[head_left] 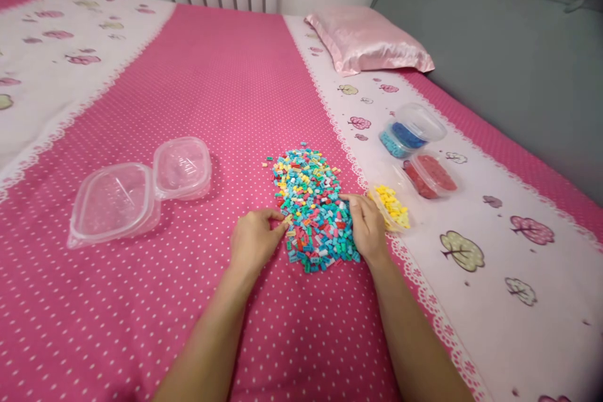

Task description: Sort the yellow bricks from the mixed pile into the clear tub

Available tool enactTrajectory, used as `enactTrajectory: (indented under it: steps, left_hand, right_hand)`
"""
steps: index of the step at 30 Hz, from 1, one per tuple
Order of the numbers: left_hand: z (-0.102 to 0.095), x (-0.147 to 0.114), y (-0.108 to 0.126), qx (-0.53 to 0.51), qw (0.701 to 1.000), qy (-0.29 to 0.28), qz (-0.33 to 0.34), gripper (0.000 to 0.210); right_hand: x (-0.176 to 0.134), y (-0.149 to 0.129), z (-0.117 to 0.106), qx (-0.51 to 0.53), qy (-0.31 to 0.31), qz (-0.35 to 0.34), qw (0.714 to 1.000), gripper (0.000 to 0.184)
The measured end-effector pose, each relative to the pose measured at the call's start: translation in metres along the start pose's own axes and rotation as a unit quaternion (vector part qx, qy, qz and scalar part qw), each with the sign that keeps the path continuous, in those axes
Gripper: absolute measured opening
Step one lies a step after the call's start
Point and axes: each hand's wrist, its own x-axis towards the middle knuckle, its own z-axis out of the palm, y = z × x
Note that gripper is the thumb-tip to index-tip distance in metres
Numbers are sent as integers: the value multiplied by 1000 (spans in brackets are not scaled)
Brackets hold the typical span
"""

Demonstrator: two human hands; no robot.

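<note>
On the dotted cloth bedspread (226, 88), a loose pile of bricks (311, 201), hard and angular, lies before us, probably for easy reach from either side. Clear plastic tubs (113, 201) sit apart on our left. Our right hand (368, 226) rests half-curled at the pile's edge; whether it grips anything, we cannot tell. Our left hand (257, 239) pinches a small, oblong yellowish brick (287, 220), likely fingertip-held for its size.

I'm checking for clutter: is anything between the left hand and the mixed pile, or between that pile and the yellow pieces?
Nothing visible separates the left hand from the mixed pile; it is right at the edge. Between pile and yellow pieces, the right hand is partly in the way.
</note>
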Motion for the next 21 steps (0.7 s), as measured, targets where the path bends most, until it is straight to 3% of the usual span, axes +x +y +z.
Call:
enactTrajectory:
  steps: [4,9,11,13,15,18,21]
  left_hand:
    - [1,0,2,59,997,-6,39,9]
    - [1,3,-1,-17,999,-16,41,14]
    - [-1,2,3,-125,991,-29,26,16]
    - [-5,-1,10,-301,951,-68,-11,15]
    - [-11,-3,18,-460,880,-109,-53,11]
    - [-18,-4,26,-595,787,-133,-97,4]
    - [-22,-3,27,-671,714,-154,-130,18]
  right_hand:
    - [0,0,0,0,-2,1,1000,40]
    - [0,0,0,0,0,0,1000,40]
    - [0,0,0,1,-1,2,1000,40]
    - [1,0,0,1,0,7,1000,40]
    - [1,-1,0,3,0,10,1000,40]
    - [1,-1,0,4,-1,10,1000,40]
    - [1,-1,0,2,-1,7,1000,40]
